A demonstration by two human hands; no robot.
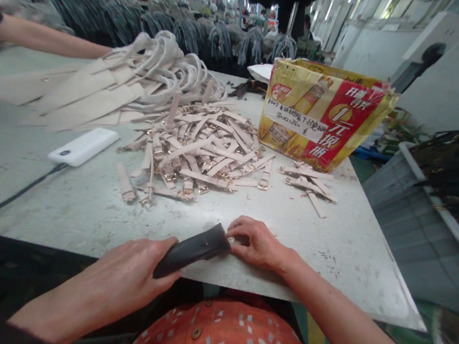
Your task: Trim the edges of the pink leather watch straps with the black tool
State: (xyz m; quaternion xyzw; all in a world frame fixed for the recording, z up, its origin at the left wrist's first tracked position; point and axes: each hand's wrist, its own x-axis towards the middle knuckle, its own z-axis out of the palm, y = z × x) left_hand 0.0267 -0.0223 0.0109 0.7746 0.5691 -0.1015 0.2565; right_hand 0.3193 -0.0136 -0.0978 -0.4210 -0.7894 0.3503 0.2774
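My left hand (137, 266) is wrapped round a thick, dark grey oblong block (194, 249), tilted up to the right; its exact kind I cannot tell. At the block's far end, the bent fingers of my right hand (257, 243) are drawn together around something small and pale, mostly hidden by them. Just beyond both hands spreads a pile of short beige straps with gold buckles (211, 151). To the right, a smaller group of the same buckle straps (310, 185) lies in front of a yellow and red cardboard box (301, 111).
Long beige bag straps (111, 83) are heaped at the back left, where another person's arm (50, 37) reaches in. A white power bank (83, 147) with a black cable lies left on the table (217, 214). A grey bin (394, 206) stands beyond the right edge.
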